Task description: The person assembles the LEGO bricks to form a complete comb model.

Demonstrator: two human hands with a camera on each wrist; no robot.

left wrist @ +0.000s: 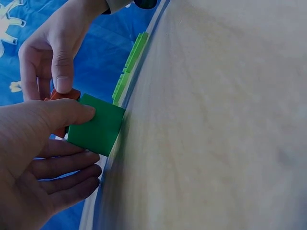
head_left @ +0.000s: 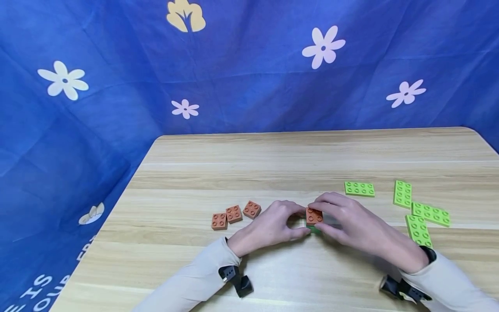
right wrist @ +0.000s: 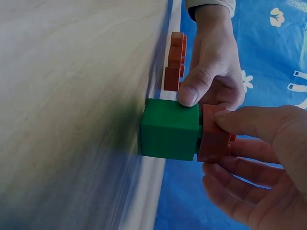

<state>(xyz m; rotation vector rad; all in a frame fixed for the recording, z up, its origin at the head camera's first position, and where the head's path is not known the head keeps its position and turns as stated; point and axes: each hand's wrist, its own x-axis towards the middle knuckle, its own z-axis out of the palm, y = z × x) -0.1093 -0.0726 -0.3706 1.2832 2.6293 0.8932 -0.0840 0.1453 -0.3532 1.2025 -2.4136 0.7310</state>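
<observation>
- Green block (right wrist: 168,129) stands on the tabletop (head_left: 175,173), well in from its far and left edges, with a red brick (right wrist: 213,136) on top.
- Left hand (head_left: 269,225) pinches the block; right hand (head_left: 347,216) pinches the brick between thumb and fingers.
- A slim gap shows between the two, so the brick seems not fully seated: square their sides, then press straight down, evenly.
- A low, firm left grip should help; a slanted push could skew the joint.
- Loose bricks (head_left: 234,213) lie toward the left edge, light-green plates (head_left: 430,213) toward the right.
</observation>
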